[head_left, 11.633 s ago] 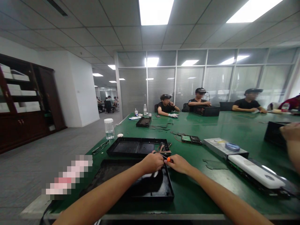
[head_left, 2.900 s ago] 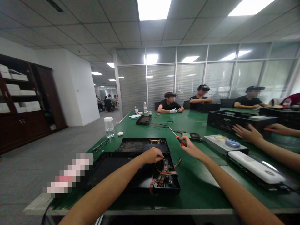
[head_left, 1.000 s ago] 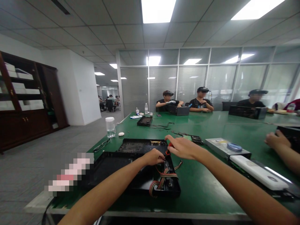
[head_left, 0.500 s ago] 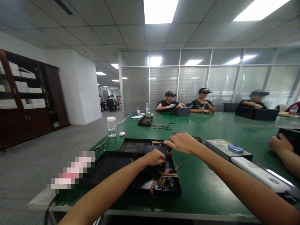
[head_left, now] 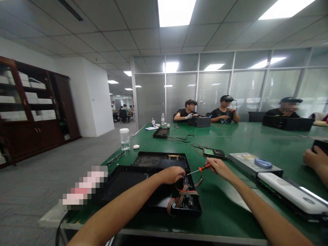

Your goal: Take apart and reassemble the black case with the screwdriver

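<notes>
My right hand [head_left: 218,167] grips the orange-and-black handle of a screwdriver [head_left: 203,167]. Its thin shaft points left, with the tip close to the fingers of my left hand [head_left: 174,174]. Those fingers are pinched together over the right part of a black casing [head_left: 153,171]; what they hold, if anything, is hidden. Striped ribbon cables [head_left: 188,193] in red, black and white lie looped in the casing's front right corner. Directly behind it lies a flat black panel [head_left: 159,159] with a small brass-coloured piece near its top edge.
Glasses [head_left: 115,159] and a lidded jar [head_left: 125,139] are at the left table edge. A green circuit board piece [head_left: 211,152], a metal box [head_left: 251,162] with blue tape, and a white device [head_left: 292,191] lie rightward. Another person's hand [head_left: 316,159] is far right; several co-workers sit opposite.
My right hand has moved right and lower, tilting the screwdriver from upright to nearly level. My left hand stays pinched at the casing. The view has shifted slightly.
</notes>
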Action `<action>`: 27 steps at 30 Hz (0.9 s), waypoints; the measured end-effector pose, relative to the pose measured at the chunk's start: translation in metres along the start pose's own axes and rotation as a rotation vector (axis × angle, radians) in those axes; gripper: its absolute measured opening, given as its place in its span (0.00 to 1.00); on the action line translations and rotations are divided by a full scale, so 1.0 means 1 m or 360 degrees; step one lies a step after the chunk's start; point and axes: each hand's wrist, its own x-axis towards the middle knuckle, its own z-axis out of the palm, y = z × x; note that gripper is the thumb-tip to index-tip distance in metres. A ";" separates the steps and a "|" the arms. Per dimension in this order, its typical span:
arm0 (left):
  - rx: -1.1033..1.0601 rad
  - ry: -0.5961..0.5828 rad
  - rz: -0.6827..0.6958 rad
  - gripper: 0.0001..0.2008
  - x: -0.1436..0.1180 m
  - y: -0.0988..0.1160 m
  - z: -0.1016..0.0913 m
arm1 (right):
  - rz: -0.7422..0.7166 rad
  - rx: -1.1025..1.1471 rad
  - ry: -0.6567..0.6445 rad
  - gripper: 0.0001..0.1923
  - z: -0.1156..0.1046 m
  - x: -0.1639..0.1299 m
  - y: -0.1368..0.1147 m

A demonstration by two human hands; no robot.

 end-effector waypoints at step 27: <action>0.0263 -0.0319 -0.0247 0.11 -0.053 0.069 -0.119 | 0.0445 0.1466 0.0102 0.11 0.028 0.004 0.021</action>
